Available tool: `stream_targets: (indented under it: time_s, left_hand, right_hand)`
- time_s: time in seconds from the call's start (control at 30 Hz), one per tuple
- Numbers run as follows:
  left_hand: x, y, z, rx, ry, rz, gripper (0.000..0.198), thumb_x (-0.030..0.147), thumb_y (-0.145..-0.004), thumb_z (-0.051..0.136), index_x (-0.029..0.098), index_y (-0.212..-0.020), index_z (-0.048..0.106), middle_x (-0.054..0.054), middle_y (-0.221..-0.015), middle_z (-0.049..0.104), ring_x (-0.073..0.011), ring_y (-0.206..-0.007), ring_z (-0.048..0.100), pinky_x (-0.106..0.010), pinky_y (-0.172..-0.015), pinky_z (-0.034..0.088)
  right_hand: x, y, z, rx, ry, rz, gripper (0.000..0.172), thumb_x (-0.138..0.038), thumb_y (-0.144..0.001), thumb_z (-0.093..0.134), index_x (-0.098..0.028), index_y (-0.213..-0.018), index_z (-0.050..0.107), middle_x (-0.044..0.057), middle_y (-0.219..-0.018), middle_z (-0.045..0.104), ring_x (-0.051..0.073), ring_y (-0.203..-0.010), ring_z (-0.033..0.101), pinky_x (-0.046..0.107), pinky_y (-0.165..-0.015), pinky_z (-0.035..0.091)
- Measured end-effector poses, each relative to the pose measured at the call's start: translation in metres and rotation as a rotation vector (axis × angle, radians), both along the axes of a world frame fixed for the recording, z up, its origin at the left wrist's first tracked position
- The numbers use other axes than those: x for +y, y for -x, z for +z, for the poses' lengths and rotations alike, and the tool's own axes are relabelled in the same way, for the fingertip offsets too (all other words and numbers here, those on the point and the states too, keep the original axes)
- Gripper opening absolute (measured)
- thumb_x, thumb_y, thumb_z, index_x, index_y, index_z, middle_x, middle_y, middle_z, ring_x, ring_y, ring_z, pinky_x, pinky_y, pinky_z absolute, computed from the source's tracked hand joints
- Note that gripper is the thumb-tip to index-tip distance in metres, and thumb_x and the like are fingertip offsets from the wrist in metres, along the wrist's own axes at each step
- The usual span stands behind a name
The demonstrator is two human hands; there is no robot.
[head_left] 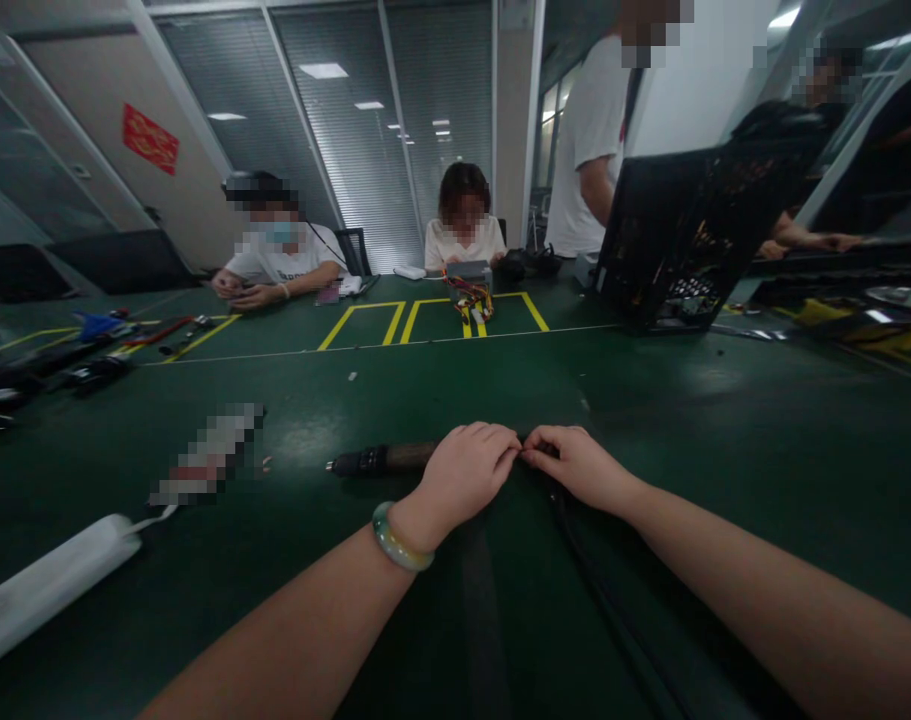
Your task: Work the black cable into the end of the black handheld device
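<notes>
A dark electric screwdriver (406,457) lies on the green table, its tip pointing left. My left hand (466,465), with a bangle at the wrist, closes over its rear end and hides that part. Close beside it, my right hand (575,465) is closed in a pinch, fingertips meeting those of the left. A black cable (586,560) comes out from under my right fingers and runs toward the table's near edge. The exact join between cable and screwdriver is hidden by my fingers.
A white power strip (50,590) lies at left. Tools and dark parts (87,370) crowd the far left. A black computer case (672,240) stands at right. Across the table, a bundle of coloured wires (470,295) sits by yellow tape markings; several people are around.
</notes>
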State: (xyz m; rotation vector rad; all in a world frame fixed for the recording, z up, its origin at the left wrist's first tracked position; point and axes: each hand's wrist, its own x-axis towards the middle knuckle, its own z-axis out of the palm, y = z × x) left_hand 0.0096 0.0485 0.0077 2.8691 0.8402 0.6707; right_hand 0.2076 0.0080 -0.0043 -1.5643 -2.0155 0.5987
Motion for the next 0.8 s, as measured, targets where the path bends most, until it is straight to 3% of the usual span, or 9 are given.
stream_targets:
  time_s: [0.53,0.8]
  left_hand:
    - [0.0004,0.0014,0.0014,-0.007,0.011,-0.015,0.018,0.023,-0.092,0.049,0.021,-0.108,0.058,-0.003,-0.107,0.063,-0.0181,-0.099,0.057,-0.035,-0.088,0.045]
    - [0.0013,0.0022,-0.0003,0.02,0.005,-0.023,0.013,0.021,-0.089,0.054,0.021,-0.1,0.059,-0.003,-0.104,0.063,-0.0187,-0.097,0.057,-0.035,-0.086,0.045]
  right_hand:
    - [-0.0008,0.0011,0.0041,0.013,0.031,-0.009,0.016,-0.035,-0.09,0.054,-0.024,-0.087,0.066,-0.001,-0.08,0.067,0.017,-0.077,0.059,0.029,-0.074,0.041]
    - [0.0012,0.0002,0.0022,0.014,0.025,0.002,0.017,-0.035,-0.09,0.054,-0.023,-0.087,0.065,-0.001,-0.08,0.067,0.017,-0.077,0.06,0.029,-0.076,0.04]
